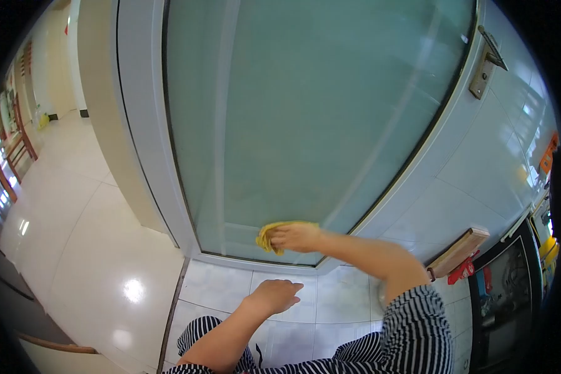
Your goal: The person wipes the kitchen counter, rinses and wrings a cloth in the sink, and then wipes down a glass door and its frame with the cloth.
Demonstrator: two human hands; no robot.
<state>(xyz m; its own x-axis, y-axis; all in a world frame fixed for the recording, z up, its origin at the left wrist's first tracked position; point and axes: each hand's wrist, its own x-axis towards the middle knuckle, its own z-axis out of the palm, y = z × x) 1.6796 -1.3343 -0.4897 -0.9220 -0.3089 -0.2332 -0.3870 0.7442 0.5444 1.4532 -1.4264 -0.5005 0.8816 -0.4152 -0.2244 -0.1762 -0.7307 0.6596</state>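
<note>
Chairs: wooden chairs (20, 148) are seen at the far left, on a glossy pale floor (75, 249) by which light is reflected.
Floor edge: the pale floor is divided from the white floor tiles (215, 283) by a dark strip (173, 302).
Door: a frosted, greenish glass panel (311, 112) is held in a white frame (144, 100); the middle of the view is filled by it.
Left hand: the left hand (277, 296) is held out above the white floor tiles, below the bottom of the white frame. Its fingers are loosely extended, and nothing is gripped by them.
Cloth: the yellow cloth (269, 235) is laid against the bottom part of the glass panel, just above the lower frame; it is bunched at its left end and spread in a thin edge above the right hand.
Right hand: the yellow cloth is held under the right hand (298, 237), with the fingers curled into it. The forearm is reached in from the right, and the upper arm is covered by a striped sleeve (417, 324).
Right wall: a metal handle (483, 75) is mounted high on the white frame. Lower down, a wooden block (460, 252) is seen near a red item (462, 269), beside a dark-fronted appliance (506, 296).
</note>
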